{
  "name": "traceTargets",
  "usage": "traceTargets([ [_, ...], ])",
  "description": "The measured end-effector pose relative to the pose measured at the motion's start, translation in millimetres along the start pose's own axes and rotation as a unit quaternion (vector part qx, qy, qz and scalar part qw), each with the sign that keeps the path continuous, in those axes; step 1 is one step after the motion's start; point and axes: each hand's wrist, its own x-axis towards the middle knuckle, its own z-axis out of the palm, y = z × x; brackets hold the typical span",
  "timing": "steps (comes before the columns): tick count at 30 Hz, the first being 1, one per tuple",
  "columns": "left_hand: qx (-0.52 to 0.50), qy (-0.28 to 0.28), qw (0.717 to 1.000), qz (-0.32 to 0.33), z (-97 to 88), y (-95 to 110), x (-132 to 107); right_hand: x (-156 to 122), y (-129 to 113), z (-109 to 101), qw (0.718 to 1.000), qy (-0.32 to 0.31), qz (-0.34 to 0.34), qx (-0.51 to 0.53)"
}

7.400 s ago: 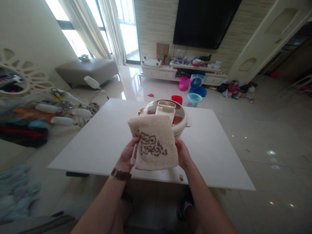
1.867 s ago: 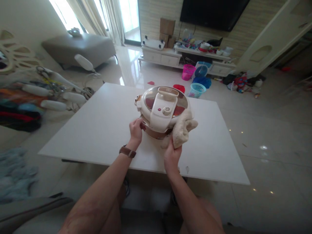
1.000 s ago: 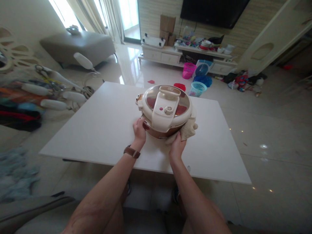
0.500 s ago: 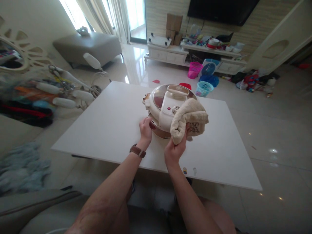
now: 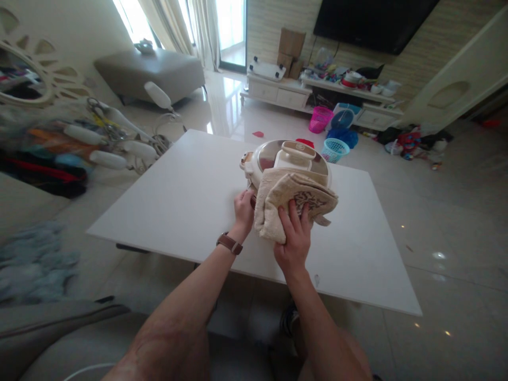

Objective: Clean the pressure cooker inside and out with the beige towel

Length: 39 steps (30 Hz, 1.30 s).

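Your right hand [image 5: 294, 243] holds the folded beige terry cloth with a dark pattern [image 5: 273, 206], fingers spread over it, against the front of the round cream cooker [image 5: 294, 160]. Your left hand [image 5: 244, 212] curls at the cooker's left edge; you can't tell its grip. The cooker stands on the white rectangular worktop [image 5: 178, 206]; beyond sits a turquoise plastic basket [image 5: 335, 152].
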Motion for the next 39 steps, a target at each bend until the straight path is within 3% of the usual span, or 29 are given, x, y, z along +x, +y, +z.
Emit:
traceTargets([
  [2, 0.000, 0.001, 1.000, -0.001, -0.4, -1.1, 0.5, 3.0, 3.1, -0.7, 1.000, 0.002, 0.000, -0.009],
  [7, 0.003, 0.001, 1.000, -0.009, -2.1, -5.9, 1.2, 30.7, 13.6, -2.8, 0.989, 0.145, 0.029, 0.024],
  [13, 0.001, 0.010, 1.000, -0.006, 0.1, -6.4, 1.3, 38.1, 33.9, -10.0, 0.963, 0.226, 0.130, 0.071],
  [20, 0.013, 0.023, 1.000, -0.011, 1.1, -7.2, 0.2, 16.3, 33.4, -3.1, 0.929, 0.228, 0.254, 0.142],
  [33, 0.010, 0.034, 0.999, 0.030, 1.6, -12.2, -1.2, 31.2, 62.7, -12.9, 0.924, 0.237, 0.267, 0.138],
  [39, 0.008, 0.031, 0.999, 0.031, 1.9, -11.6, -1.8, 10.3, 42.6, 9.8, 0.912, 0.253, 0.290, 0.144],
])
